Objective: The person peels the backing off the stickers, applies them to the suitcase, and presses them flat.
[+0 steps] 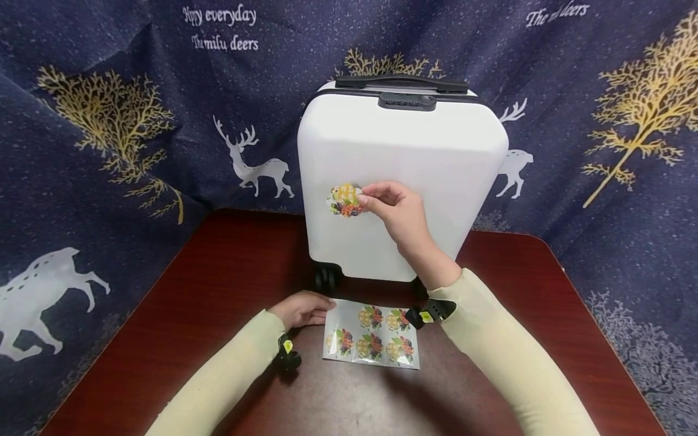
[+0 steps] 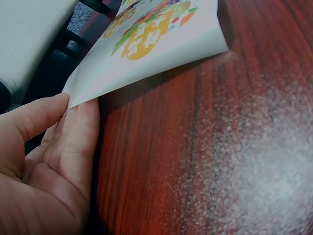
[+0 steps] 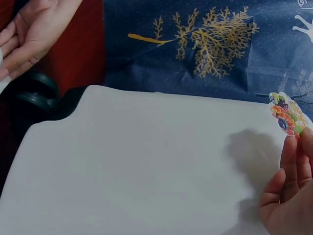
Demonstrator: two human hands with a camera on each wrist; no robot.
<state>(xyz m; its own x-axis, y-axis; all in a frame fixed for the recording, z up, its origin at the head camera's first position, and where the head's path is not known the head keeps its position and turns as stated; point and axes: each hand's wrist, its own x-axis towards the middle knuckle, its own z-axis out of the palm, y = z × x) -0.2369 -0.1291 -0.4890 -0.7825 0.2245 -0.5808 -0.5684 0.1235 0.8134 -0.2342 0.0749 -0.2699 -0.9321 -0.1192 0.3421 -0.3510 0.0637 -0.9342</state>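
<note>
My right hand (image 1: 400,212) pinches a round fruit-print sticker (image 1: 345,201) by its right edge, in front of the white suitcase (image 1: 403,157). In the right wrist view the sticker (image 3: 287,113) stands off the suitcase surface (image 3: 122,161), and a shadow falls there. Down on the table, my left hand (image 1: 304,309) pinches the upper left corner of a sticker sheet (image 1: 334,348). The left wrist view has the thumb on top of the sheet (image 2: 161,68) and fingers beneath, with that edge raised off the wood. Several matching fruit stickers remain on the sheet.
The suitcase stands upright on the dark red table (image 1: 229,266), with black wheels (image 1: 325,277), a top handle (image 1: 400,83) and a combination lock (image 1: 407,102). Behind hangs a navy cloth (image 1: 262,91) printed with deer and golden trees.
</note>
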